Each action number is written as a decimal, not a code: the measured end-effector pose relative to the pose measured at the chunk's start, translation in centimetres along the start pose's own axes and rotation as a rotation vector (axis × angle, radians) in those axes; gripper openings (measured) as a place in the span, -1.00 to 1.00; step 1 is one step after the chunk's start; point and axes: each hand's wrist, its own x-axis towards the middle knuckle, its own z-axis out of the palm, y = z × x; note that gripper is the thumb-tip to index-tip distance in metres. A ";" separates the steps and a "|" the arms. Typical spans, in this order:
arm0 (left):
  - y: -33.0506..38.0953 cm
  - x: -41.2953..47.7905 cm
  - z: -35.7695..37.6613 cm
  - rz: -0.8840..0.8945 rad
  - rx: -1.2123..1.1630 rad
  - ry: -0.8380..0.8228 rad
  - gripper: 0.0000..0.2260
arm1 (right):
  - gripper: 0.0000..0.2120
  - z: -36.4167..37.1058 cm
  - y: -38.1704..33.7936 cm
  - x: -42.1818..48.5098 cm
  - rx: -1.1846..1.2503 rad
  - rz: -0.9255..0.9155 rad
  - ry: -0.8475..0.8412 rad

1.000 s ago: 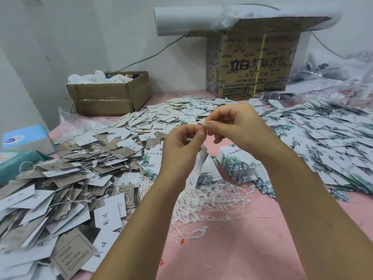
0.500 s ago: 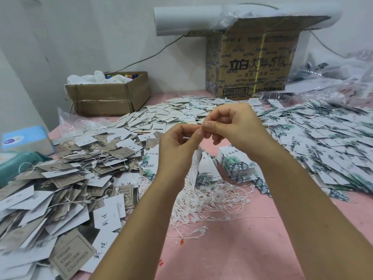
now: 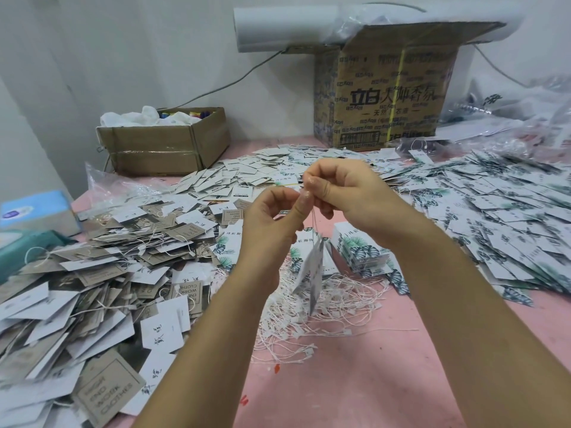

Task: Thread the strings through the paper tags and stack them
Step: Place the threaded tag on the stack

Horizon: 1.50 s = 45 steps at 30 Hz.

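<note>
My left hand [image 3: 272, 217] and my right hand [image 3: 346, 193] meet in mid-air above the pink table, fingertips together, both pinching the top of a thin white string [image 3: 314, 222]. A small bunch of leaf-printed paper tags [image 3: 313, 270] hangs from that string below my hands. Under them lies a tangle of loose white strings [image 3: 309, 316]. A neat stack of leaf-printed tags [image 3: 360, 248] sits just right of the hanging bunch. Threaded grey and white tags [image 3: 102, 273] are heaped at the left.
Loose unthreaded tags [image 3: 482, 217] spread across the right and back of the pink table [image 3: 355, 387]. A low cardboard box [image 3: 163, 146] and a tall printed carton [image 3: 380, 97] stand against the wall. A blue tissue box [image 3: 34, 211] sits at the far left.
The tags have slid down the string and now hang lower, below my hands. My hands stay together at the string's top.
</note>
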 end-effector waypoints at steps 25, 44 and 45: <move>-0.1 0.3 -1.6 -0.051 0.611 -0.410 -0.38 | -0.77 0.1 0.1 0.3 0.048 -0.018 0.263; 0.4 1.4 -2.7 -0.083 -0.104 -0.017 -0.59 | -0.76 -2.1 1.5 -0.3 0.006 0.252 -0.120; 0.3 1.4 -2.7 -0.072 -0.094 0.000 -0.59 | -0.76 -2.0 1.5 -0.3 0.040 0.262 -0.130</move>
